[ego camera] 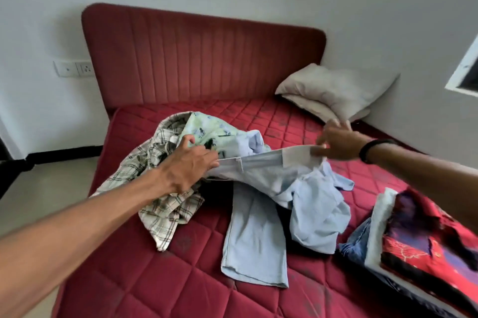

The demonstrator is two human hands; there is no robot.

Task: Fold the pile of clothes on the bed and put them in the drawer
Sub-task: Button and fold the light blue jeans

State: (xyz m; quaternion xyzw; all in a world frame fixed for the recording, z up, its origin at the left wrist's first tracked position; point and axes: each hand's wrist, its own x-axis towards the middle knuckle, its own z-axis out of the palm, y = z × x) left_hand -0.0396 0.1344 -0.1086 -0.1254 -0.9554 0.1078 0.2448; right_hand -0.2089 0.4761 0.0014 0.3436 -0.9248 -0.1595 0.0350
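**Trousers held at the waistband; pile part-sorted, no drawer in view**

While both hands hold the waistband stretched between them, the pale blue trousers [254,234] hang from that edge and trail down onto the bed [144,273], one leg lying flat toward the near edge. The left hand [185,167] has its fingers curled round the waistband's left end. The right hand [336,143] pinches the right end near the pale inner lining, with its other fingers spread; motion blur leaves the exact grip there uncertain.

Handling, as judged: the cloth looks light, soft and limp, with no stiffness to hold a shape. It should neither slip nor break, but it will sag and bunch wherever unsupported. The waistband is the firmest edge and the sound place to hold; the hems of the legs would serve as the second hold for folding lengthwise.

A light blue shirt [319,216] lies crumpled against the trousers on the right and partly over them, so it may drag along if the trousers are lifted. Behind the left hand sits the remaining pile: a plaid shirt [165,211] spread toward the left edge of the bed and a pale green printed garment [207,131] on top.

At the right edge of the bed lies a stack of folded clothes [426,245], a red patterned piece uppermost, denim and a white layer showing beneath.

A grey pillow [333,92] rests by the red headboard [201,58].

No drawer or other container shows in this view.
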